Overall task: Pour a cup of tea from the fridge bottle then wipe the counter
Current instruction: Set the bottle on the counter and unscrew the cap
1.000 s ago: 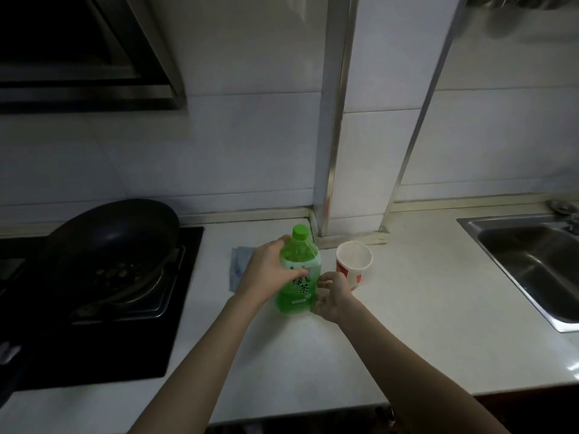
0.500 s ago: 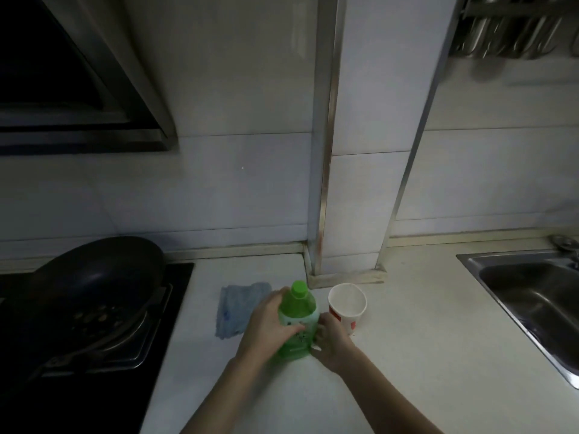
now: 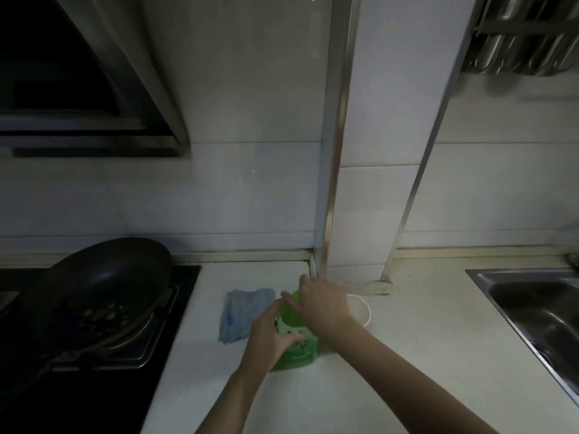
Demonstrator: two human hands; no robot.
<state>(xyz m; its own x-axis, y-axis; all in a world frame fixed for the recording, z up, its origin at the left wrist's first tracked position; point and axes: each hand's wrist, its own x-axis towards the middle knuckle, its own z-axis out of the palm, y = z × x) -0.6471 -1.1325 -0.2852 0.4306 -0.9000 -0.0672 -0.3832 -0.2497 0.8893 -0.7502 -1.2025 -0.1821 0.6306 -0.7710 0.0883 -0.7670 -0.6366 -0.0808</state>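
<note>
bottle: the green tea bottle (image 3: 296,346) stands upright on the white worktop (image 3: 407,355), long axis vertical, neck pointing up and a touch away from me, label facing the camera.
left hand: my left hand (image 3: 269,336) is wrapped round the bottle's left side at label height, fingers curled onto the front, clamped on it to brace it.
right hand: my right hand (image 3: 322,303) comes in from the right and sits directly over the neck, covering the cap; fingers look bent down around the top, but i cannot tell whether they have closed on the cap or only rest on it.
key relation: the cap lies straight under my right palm, on the bottle's own vertical axis, so i judge a twist about that axis is what comes next; the right hand is the nearer one to the cap, the left is the anchor.
cup: the white paper cup (image 3: 360,311) stands just beside the bottle on its right, mouth up, half hidden behind my right wrist.
cloth: a blue cloth (image 3: 241,311) lies flat just left of the bottle, near the hob's edge.
stage: my read is opening, pour not yet begun.
risk: the cup is close to my right forearm; a wide elbow swing could tip it.
</note>
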